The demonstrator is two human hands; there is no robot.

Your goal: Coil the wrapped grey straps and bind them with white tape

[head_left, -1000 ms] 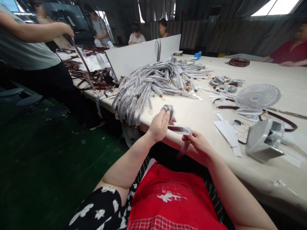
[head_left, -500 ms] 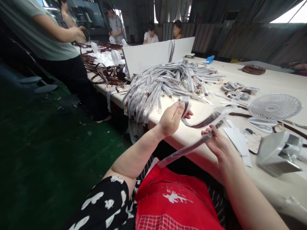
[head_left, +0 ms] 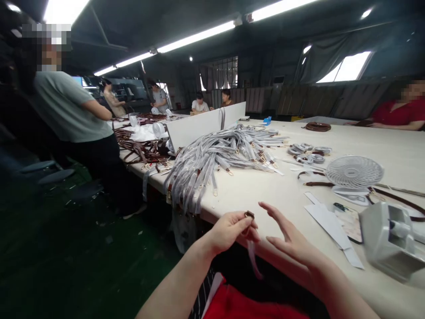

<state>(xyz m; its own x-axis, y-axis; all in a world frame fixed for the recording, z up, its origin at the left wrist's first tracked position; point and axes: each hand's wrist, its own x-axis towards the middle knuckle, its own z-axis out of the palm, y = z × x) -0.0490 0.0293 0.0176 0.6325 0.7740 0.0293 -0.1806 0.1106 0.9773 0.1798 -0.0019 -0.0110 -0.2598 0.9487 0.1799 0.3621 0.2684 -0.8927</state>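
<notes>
Wrapped strap (head_left: 251, 254): brown end pinched in left hand (head_left: 229, 230) at the near tabletop (head_left: 265, 195) edge, pale tail hanging straight down off the edge, so long axis is vertical, below the pinch. Right hand (head_left: 292, 243) is just beside it to the right, fingers spread, holding nothing, not touching the strap as far as I can tell. Left hand is the one on it. Pile of wrapped straps (head_left: 215, 161) lies up-left on the tabletop, small fan (head_left: 354, 172) well to the right.
</notes>
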